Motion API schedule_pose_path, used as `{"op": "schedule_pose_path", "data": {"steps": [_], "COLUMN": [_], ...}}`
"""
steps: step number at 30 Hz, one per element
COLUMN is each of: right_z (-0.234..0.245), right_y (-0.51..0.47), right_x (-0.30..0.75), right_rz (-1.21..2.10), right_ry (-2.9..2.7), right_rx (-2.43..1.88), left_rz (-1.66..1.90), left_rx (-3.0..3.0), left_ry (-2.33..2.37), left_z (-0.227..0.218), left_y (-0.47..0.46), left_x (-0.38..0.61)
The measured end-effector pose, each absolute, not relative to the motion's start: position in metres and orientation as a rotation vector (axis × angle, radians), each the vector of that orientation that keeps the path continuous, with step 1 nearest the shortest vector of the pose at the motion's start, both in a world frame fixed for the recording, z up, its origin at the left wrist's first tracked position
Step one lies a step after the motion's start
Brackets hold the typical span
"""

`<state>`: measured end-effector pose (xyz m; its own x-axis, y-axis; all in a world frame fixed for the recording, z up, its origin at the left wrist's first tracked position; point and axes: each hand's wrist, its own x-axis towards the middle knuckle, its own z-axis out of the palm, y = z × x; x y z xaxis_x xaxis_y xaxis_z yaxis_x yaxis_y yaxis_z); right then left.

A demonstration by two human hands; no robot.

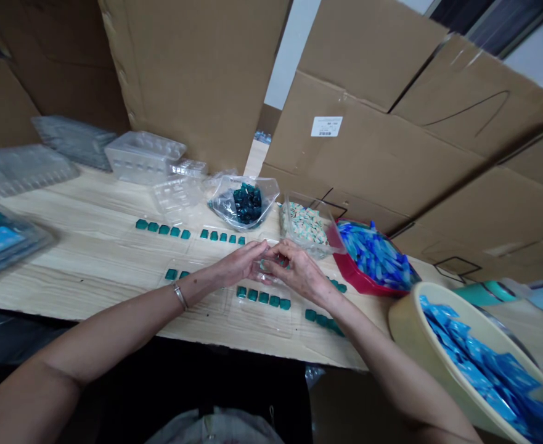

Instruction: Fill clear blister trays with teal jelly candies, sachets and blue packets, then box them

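Observation:
My left hand (pixel 243 262), with a bracelet at its wrist, has its fingers closed on the edge of a clear plastic tray (pixel 266 238). My right hand (pixel 299 269) meets it from the other side, thumb and fingers pinched together over the tray. What lies in that pinch is too small to make out, though a few green bits show between the hands. Around them clear trays lie flat on the table, each with a row of dark teal pieces. One row of teal pieces (pixel 264 298) is just in front of my hands, another row (pixel 223 237) behind.
A clear bag of dark teal pieces (pixel 247 203) stands behind my hands. To its right are a clear box of small pale pieces (pixel 309 223), a red basin (pixel 352 271) of blue sticks, and a cream tub (pixel 403 317) of blue packets. Stacked plastic trays (pixel 144 154) stand back left.

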<state>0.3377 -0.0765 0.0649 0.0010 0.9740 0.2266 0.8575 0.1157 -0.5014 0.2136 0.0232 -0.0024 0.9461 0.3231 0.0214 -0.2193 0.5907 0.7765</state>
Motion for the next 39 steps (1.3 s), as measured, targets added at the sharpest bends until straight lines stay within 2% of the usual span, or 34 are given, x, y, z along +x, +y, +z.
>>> {"op": "schedule_pose_path", "data": {"steps": [17,29,35,39], "right_z": [0.043,0.06,0.075,0.074], "right_y": [-0.07,-0.093,-0.067,-0.052], "right_x": [0.328,0.335,0.399,0.468], "right_rz": [0.162,0.006,-0.302,-0.196], "right_ry": [-1.643,-1.99,-1.525,-1.616], "right_rx": [-1.843,-1.653,-1.972,-2.107], "left_rz": [0.427,0.401,0.229,0.211], "left_rx": [0.937,0.865,0.91,0.977], "left_ry": [0.215,0.23,0.315,0.323], "left_z": [0.0,0.005,0.015,0.016], "left_y": [0.021,0.026,0.023,0.021], "left_x": [0.214,0.213,0.209,0.21]}}
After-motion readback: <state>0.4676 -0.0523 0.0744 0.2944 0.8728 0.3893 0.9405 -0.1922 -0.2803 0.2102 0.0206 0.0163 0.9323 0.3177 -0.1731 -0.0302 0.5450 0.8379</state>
